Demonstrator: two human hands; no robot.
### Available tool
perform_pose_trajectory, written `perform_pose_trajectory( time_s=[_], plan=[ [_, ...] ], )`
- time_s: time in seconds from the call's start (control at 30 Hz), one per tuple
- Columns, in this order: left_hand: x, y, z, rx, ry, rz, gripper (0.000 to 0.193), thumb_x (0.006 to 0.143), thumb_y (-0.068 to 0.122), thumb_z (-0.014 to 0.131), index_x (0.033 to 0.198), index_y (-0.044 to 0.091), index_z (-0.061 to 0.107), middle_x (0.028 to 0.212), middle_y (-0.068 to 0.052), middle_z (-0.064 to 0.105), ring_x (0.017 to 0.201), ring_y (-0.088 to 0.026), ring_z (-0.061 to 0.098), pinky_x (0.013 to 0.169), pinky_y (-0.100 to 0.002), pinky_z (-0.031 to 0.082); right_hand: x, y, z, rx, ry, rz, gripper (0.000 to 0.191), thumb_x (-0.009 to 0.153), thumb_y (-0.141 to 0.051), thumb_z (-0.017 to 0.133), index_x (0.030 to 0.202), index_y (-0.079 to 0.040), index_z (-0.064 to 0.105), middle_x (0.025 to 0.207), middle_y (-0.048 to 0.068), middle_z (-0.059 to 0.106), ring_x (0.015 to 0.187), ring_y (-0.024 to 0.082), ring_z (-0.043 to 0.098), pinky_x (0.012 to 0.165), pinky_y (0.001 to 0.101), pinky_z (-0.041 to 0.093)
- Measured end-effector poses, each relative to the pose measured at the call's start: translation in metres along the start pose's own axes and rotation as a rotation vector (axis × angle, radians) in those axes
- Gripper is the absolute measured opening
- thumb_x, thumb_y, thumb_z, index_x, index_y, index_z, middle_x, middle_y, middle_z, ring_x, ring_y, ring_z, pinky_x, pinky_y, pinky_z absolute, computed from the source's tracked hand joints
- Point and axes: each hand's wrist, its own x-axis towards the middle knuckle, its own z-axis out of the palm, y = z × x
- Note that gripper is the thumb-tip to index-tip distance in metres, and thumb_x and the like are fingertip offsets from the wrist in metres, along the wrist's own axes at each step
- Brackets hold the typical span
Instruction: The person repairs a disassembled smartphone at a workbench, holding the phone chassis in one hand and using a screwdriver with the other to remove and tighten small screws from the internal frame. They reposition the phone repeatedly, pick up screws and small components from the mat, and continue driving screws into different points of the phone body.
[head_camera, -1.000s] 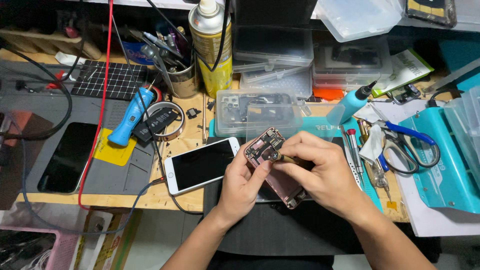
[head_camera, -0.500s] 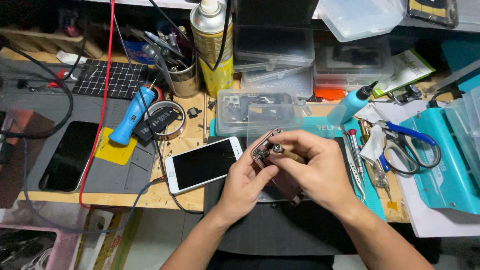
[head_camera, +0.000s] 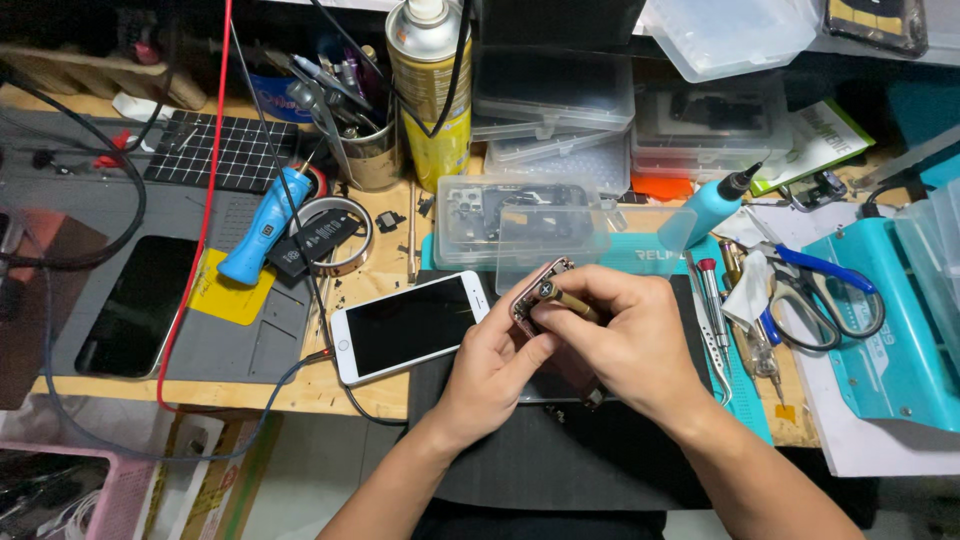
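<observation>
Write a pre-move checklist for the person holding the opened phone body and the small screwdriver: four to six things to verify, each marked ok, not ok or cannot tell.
1. Left hand grips the opened phone body: ok.
2. Right hand holds the small screwdriver: ok.
3. Screwdriver tip seated in a screw: cannot tell, too small.
4. White phone lies flat beside the hands, apart from them: ok.
5. Clear parts box within reach behind the hands: ok.
6. Scissors lie away from both hands: ok.
</observation>
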Motion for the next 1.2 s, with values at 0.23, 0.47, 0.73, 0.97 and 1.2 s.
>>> perform_pose_trajectory(
  time_s=[0.23,0.47,0.73,0.97,1.2],
  plan=[
    [0.001,-0.001,0.001,0.018,-0.012,0.011,0.062,0.104,-0.001,0.057,0.161,-0.003,0.032,0.154,-0.012,0.049,0.141,-0.018,0.049,0.12,-0.034,0.04,0.0,-0.004,0.002,-0.013,0.01,0.004,0.015,0.083,-0.008,0.078,0.097,-0.002,0.078,0.072,0.002,0.076,0.064,0.003,0.064,0.055,0.0215,0.052],
    [0.001,0.001,0.001,0.014,-0.015,0.013,0.063,0.103,-0.002,0.058,0.161,-0.003,0.032,0.155,-0.012,0.048,0.141,-0.018,0.049,0.12,-0.034,0.04,-0.001,-0.013,0.005,-0.128,0.045,-0.078,0.015,0.082,-0.009,0.078,0.095,-0.001,0.077,0.066,0.004,0.074,0.052,0.006,0.065,0.048,0.0229,0.051],
    [0.001,0.005,0.003,0.065,-0.024,0.021,0.064,0.102,-0.004,0.056,0.161,-0.003,0.032,0.154,-0.012,0.05,0.139,-0.016,0.05,0.118,-0.033,0.042,-0.003,-0.017,0.005,-0.155,0.035,-0.096,0.01,0.082,-0.009,0.077,0.089,-0.001,0.077,0.062,0.004,0.072,0.048,0.007,0.066,0.044,0.0247,0.049],
    [-0.004,0.011,-0.005,0.265,-0.009,0.086,0.049,0.106,0.009,0.047,0.153,-0.004,0.045,0.136,-0.011,0.064,0.124,-0.015,0.059,0.109,-0.028,0.047,-0.001,-0.014,0.001,-0.261,0.019,-0.235,0.013,0.078,-0.004,0.076,0.09,-0.004,0.079,0.069,0.006,0.072,0.056,0.012,0.068,0.052,0.0267,0.051],
    [-0.002,0.0,-0.01,0.193,0.106,-0.082,0.038,0.111,0.021,0.041,0.132,-0.003,0.062,0.099,-0.002,0.067,0.086,-0.006,0.064,0.071,-0.022,0.055,0.002,-0.015,0.002,-0.277,0.026,-0.271,0.012,0.078,-0.005,0.077,0.09,-0.005,0.078,0.074,0.006,0.073,0.062,0.015,0.071,0.058,0.0273,0.054]
  ],
)
